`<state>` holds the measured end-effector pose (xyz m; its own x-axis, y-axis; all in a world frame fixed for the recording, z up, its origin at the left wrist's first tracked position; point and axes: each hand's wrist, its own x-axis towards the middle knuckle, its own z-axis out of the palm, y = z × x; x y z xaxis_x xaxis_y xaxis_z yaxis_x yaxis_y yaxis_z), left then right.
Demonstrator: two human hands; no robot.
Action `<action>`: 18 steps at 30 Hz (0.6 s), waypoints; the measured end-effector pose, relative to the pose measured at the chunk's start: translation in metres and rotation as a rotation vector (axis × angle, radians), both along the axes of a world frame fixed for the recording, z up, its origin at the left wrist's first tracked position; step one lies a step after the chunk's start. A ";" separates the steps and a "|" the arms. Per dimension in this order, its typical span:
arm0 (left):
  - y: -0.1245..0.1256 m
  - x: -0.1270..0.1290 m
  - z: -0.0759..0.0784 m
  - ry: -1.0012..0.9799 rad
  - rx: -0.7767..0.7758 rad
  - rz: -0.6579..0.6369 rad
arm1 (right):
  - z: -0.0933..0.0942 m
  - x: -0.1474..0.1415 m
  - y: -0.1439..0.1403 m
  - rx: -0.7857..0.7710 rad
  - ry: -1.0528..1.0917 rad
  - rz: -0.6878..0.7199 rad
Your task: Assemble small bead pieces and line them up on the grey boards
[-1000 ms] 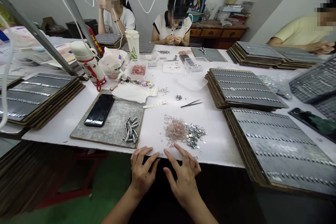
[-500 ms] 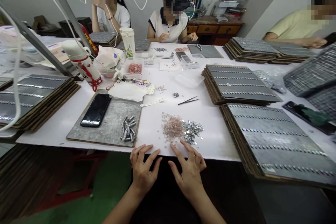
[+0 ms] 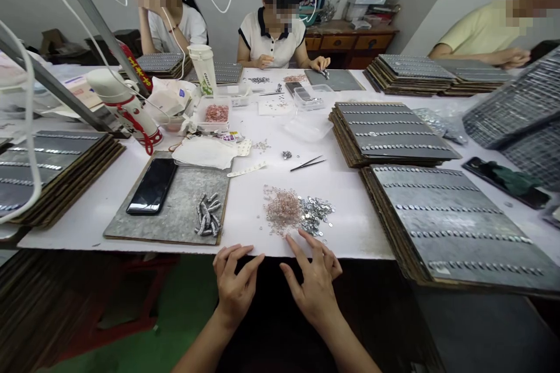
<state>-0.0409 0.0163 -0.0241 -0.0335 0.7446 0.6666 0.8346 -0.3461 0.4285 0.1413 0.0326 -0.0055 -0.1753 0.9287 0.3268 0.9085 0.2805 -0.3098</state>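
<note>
My left hand point(image 3: 235, 282) rests at the table's front edge, fingers stretched out and nothing held. My right hand point(image 3: 314, 277) lies beside it at the same edge, fingers spread and thumb apart. Its index and middle fingertips reach the near side of a pile of small pinkish clear pieces point(image 3: 282, 210) and a pile of small silvery discs point(image 3: 315, 213); whether they touch any is unclear. Left of the piles, a grey board point(image 3: 175, 224) carries a black phone point(image 3: 152, 186) and a heap of short silvery rolls point(image 3: 208, 215). Black tweezers point(image 3: 308, 164) lie beyond the piles.
Stacked boards with rows of discs stand at right point(image 3: 455, 227), farther back point(image 3: 389, 131) and at left point(image 3: 56, 169). A flask point(image 3: 125, 108), a paper cup point(image 3: 202, 70) and plastic boxes point(image 3: 214, 113) stand farther back. Several people sit around the table.
The view has shifted slightly, so the table things sit a little left and higher. My left thumb has drawn in toward its index finger. My right hand stays nearly still.
</note>
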 end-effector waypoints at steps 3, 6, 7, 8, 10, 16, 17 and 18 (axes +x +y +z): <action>-0.002 -0.007 0.004 -0.058 0.022 -0.056 | 0.004 -0.001 -0.001 -0.002 0.061 0.022; -0.004 -0.010 0.014 -0.112 0.009 -0.139 | 0.010 0.000 -0.004 -0.015 0.185 0.087; -0.005 -0.010 0.017 -0.142 -0.001 -0.173 | 0.012 0.000 -0.006 -0.026 0.234 0.125; -0.006 -0.009 0.020 -0.181 -0.018 -0.211 | 0.015 0.001 -0.007 -0.044 0.282 0.170; -0.009 -0.007 0.025 -0.291 -0.076 -0.293 | 0.020 0.002 -0.010 -0.106 0.372 0.268; -0.014 0.004 0.030 -0.670 -0.316 -0.505 | 0.031 0.004 -0.013 -0.344 0.544 0.434; -0.015 0.005 0.030 -0.712 -0.345 -0.522 | 0.031 0.004 -0.013 -0.364 0.559 0.439; -0.015 0.006 0.030 -0.748 -0.369 -0.535 | 0.032 0.004 -0.013 -0.371 0.575 0.439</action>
<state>-0.0347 0.0017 0.0055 0.0503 0.9412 0.3340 0.0774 -0.3371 0.9383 0.1457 0.0197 0.0261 -0.4475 0.8796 0.1612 0.4099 0.3619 -0.8373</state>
